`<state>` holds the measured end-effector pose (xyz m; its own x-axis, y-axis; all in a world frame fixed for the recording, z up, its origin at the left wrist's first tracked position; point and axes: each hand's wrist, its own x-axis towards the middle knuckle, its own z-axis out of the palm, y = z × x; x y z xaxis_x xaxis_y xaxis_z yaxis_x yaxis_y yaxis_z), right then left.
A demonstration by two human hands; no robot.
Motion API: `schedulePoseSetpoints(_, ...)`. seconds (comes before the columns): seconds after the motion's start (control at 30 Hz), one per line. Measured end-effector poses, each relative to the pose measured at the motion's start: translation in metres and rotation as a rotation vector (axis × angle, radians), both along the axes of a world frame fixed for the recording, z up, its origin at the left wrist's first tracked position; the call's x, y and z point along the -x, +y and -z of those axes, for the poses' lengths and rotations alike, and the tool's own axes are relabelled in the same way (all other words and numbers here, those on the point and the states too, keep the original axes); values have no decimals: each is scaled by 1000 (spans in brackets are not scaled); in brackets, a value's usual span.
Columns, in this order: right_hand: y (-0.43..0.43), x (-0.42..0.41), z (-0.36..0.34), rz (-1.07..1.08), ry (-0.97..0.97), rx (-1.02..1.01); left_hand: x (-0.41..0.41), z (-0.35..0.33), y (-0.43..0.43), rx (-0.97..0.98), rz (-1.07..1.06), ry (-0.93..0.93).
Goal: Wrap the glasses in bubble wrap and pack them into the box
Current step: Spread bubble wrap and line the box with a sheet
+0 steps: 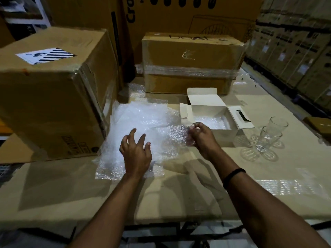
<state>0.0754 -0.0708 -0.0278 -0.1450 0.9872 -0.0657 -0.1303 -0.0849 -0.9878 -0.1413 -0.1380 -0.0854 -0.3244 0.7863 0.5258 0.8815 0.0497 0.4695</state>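
Observation:
A pile of bubble wrap sheets (141, 126) lies on the cardboard-covered table. My left hand (136, 154) hovers over its near part, fingers spread, holding nothing. My right hand (200, 135) pinches the right edge of the top bubble wrap sheet (177, 135) and lifts it a little. Just behind that hand sits a small white box (227, 135), flaps open, with bubble wrap visible inside. Two clear glasses (268, 138) stand upright to the right of the box, one behind the other.
A large brown carton (53, 97) stands close on the left. A taped carton (191, 63) sits behind the white box, with bigger cartons behind it. Stacked boxes line the right side. The cardboard table top (161, 194) stretches toward me.

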Motion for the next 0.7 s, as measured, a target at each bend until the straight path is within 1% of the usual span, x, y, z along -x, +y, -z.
schedulePoseSetpoints(0.07,1,-15,-8,4,10,90,-16,-6,-6,-119,-23,-129)
schedulePoseSetpoints(0.13,3,-38,-12,-34,10,163,-35,-17,-11,-156,30,-412)
schedulePoseSetpoints(0.17,3,-51,-13,-60,41,201,-44,-22,-12,-115,52,-577)
schedulePoseSetpoints(0.23,0,-79,-19,-108,77,277,-60,-28,-10,68,38,-911)
schedulePoseSetpoints(0.3,-5,-106,-27,-144,41,341,-73,-36,-8,216,-40,-1335)
schedulePoseSetpoints(0.33,-8,-119,-30,-155,5,371,-76,-41,-7,248,-64,-1521)
schedulePoseSetpoints(0.4,-14,-142,-33,-148,-79,422,-80,-48,-3,282,-83,-1759)
schedulePoseSetpoints(0.47,-18,-160,-33,-169,-161,463,-80,-47,2,298,-79,-1866)
schedulePoseSetpoints(0.53,-22,-174,-33,-208,-277,481,-83,-42,10,272,-96,-1913)
schedulePoseSetpoints(0.57,-20,-180,-29,-210,-368,487,-84,-38,14,274,-115,-1917)
schedulePoseSetpoints(0.63,-20,-190,-26,-215,-602,460,-89,-34,19,313,-136,-1868)
schedulePoseSetpoints(0.7,-17,-202,-22,-276,-791,420,-97,-34,21,319,-172,-1770)
